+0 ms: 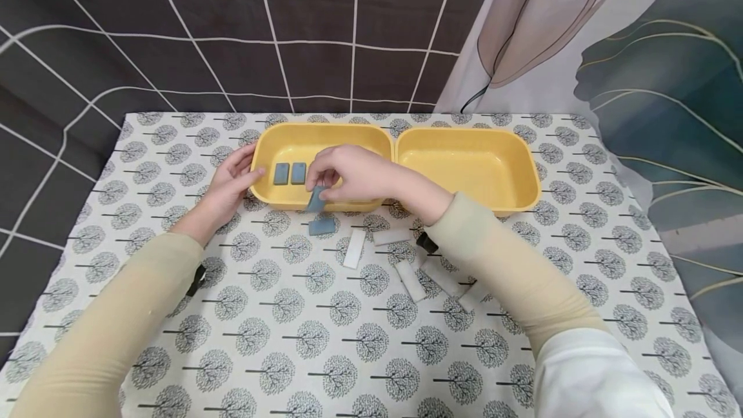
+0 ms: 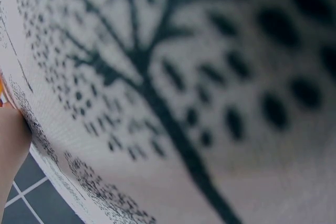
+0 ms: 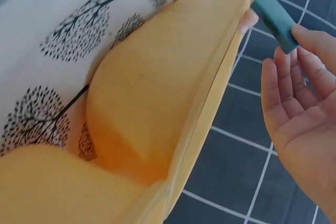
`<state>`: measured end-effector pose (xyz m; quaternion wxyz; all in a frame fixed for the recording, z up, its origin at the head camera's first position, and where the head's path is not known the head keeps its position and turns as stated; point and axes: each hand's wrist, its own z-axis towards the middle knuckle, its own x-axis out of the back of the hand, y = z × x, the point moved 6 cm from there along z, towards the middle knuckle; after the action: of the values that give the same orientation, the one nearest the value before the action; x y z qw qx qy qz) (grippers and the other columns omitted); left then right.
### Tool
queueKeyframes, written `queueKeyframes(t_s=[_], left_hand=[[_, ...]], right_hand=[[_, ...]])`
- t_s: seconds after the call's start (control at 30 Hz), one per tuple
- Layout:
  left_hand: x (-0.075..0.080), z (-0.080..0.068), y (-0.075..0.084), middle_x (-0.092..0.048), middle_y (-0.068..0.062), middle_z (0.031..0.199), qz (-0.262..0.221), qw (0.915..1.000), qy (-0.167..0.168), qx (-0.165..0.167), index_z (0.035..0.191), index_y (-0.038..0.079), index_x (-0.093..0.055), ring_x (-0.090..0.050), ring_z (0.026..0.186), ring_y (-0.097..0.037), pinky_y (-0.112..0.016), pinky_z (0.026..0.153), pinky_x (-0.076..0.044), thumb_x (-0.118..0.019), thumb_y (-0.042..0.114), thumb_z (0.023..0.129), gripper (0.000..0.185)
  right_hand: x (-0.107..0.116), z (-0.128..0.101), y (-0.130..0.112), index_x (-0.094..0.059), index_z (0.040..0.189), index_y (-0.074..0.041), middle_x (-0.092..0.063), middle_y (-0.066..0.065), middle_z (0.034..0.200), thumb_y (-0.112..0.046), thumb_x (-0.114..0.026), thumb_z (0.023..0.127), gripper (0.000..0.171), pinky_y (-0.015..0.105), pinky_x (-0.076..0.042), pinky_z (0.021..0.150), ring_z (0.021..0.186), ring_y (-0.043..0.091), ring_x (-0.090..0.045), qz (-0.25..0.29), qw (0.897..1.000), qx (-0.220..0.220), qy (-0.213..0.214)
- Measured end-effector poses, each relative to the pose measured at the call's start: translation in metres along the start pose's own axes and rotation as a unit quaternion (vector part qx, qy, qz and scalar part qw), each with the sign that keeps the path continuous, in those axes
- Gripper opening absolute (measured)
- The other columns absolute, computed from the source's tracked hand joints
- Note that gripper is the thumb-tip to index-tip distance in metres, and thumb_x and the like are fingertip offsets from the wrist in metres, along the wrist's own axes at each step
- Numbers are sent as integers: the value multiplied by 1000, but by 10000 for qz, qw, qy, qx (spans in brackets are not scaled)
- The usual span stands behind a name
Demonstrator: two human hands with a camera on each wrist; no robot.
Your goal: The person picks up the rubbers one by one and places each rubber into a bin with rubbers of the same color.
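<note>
While my left hand (image 1: 232, 180) rests spread against the left tray (image 1: 273, 195), my right grip (image 1: 342, 176) pinches a blue block (image 1: 316, 199); two are already inside, one blue and several white remain on the tabletop (image 1: 290, 340).

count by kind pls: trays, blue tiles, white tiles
Yellow trays: 2, the left tray and the right tray
Blue tiles: 4, two in the left tray, one pinched by the right hand, one on the cloth
White tiles: 5
Total: 11
</note>
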<state>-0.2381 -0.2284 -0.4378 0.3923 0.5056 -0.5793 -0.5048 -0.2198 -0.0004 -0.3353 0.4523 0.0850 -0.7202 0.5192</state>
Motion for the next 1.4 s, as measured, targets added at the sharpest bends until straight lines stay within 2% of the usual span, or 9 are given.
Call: queueKeyframes(t_s=[0.23,0.53,0.87,1.4], left_hand=[[1,0,-1,-19,-19,177,13,10000,31,34,167,5,-23,-26,163,-33,-26,127,-38,-55,0,105,70],[0,0,-1,-20,-19,176,-66,10000,16,-17,167,4,-24,-27,163,-34,-23,123,-42,-56,-1,104,71],[1,0,-1,-20,-19,177,-76,10000,38,5,167,5,-25,-27,163,-33,-24,126,-39,-56,-1,104,70],[0,0,0,-19,-18,177,19,10000,61,-2,167,4,-24,-23,164,-34,-27,128,-37,-54,-2,104,70]], right_hand=[[11,1,16,-76,111,1,-79,12,112,-1,-78,93,18,23,-63,91,98,22,-72,279,9991,-187,270],[19,0,44,-77,104,-2,-79,11,102,-6,-85,89,17,24,-64,86,93,21,-74,244,9945,-631,804],[13,9,73,-79,103,-2,-81,12,103,-4,-85,89,15,25,-64,87,92,22,-75,295,9917,-859,913],[6,23,94,-83,106,-5,-83,11,107,-8,-81,93,13,28,-62,92,98,22,-76,195,9873,-1284,917]])
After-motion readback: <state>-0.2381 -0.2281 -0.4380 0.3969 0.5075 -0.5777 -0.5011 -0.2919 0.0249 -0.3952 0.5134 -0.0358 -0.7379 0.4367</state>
